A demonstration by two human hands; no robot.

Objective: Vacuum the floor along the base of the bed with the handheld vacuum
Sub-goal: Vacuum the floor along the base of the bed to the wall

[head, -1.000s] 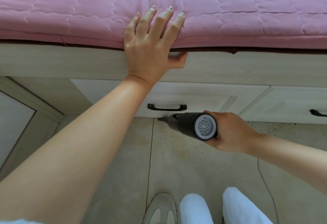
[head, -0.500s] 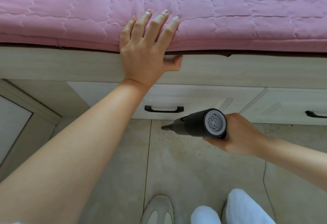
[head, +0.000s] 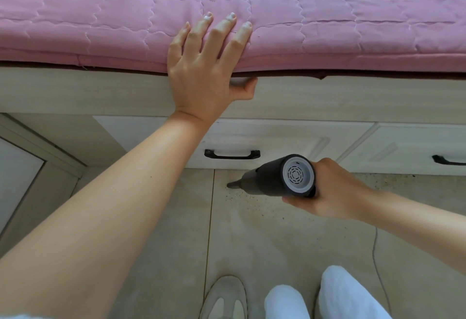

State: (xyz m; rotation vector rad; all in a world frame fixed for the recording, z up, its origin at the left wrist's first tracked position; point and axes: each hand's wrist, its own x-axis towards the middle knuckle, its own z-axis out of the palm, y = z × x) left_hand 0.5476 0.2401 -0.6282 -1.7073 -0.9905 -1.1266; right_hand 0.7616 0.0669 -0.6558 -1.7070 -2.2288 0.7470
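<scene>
- Thin cord [head: 375, 248] trails on the floor [head: 164, 230] by the shoe [head: 224, 296] and white-clad legs; likely snag or trip risk if the feet shift.
- right hand [head: 327, 192] wraps the rear of the handheld vacuum [head: 280, 177], arm coming in from the right. Nozzle tip is low, pointing left, just at the floor in front of the drawer [head: 264, 139].
- Dark grit [head: 252, 200] is scattered under and right of the nozzle; a fast or lifted pass would probably leave specks, and the nozzle could knock the drawer front.
- left hand [head: 204, 66] lies flat, fingers spread on the pink mattress [head: 353, 16], thumb hooked under its edge on the bed frame [head: 75, 91]. Bracing load; a slip on the quilt could tip the person forward.
</scene>
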